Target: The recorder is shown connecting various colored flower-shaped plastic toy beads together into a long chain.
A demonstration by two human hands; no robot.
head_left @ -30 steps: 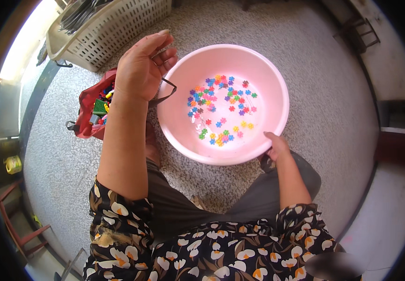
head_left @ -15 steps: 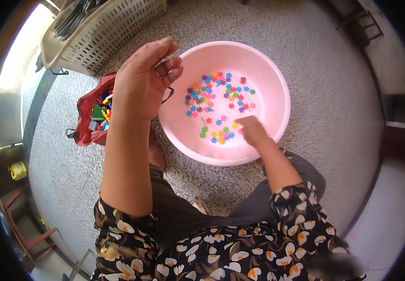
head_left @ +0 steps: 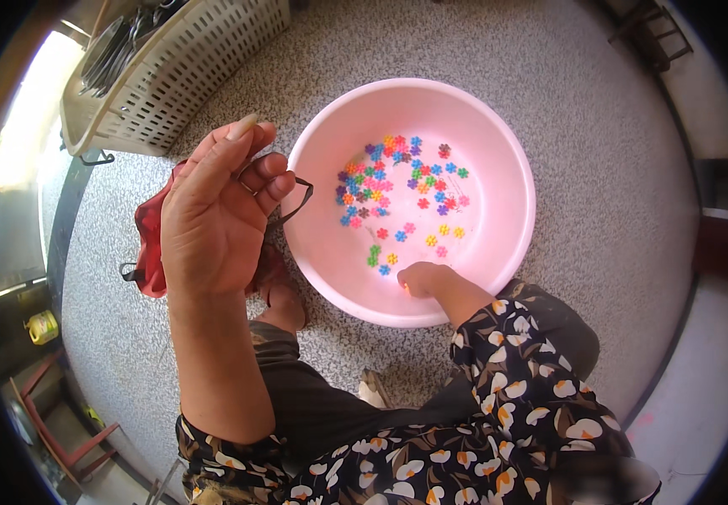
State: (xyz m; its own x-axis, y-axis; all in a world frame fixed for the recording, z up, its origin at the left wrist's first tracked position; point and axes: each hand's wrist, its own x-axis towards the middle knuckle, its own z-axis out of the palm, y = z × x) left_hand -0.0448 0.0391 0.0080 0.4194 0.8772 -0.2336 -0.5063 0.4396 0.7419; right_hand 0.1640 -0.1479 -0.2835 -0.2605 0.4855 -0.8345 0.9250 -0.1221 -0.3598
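My left hand [head_left: 221, 210] is raised left of the pink basin [head_left: 515, 143], palm up, fingers loosely curled and apart. Its palm shows bare. Inside the basin's near side, my right hand [head_left: 428, 280] reaches down with its fingers closed together. A small orange-yellow bit shows at its fingertips, most likely a flower-shaped plastic piece; the rest is hidden by the hand. Many small flower pieces [head_left: 372, 181] in several colours lie scattered over the basin floor. Close to my right hand lie a blue flower piece [head_left: 384, 270] and an orange one [head_left: 392, 259].
Behind my left hand stands a red bag [head_left: 151, 240] with a black strap [head_left: 303, 202]; its contents are hidden. A cream slotted basket [head_left: 191, 71] with dark items is at the far left. At the left edge are a yellow container [head_left: 42, 327] and a reddish chair [head_left: 65, 446].
My right hand has moved left and nearer over the basin floor, and a cluster of flower pieces there is no longer visible. My left hand has shifted left and nearer, covering the bag's contents.
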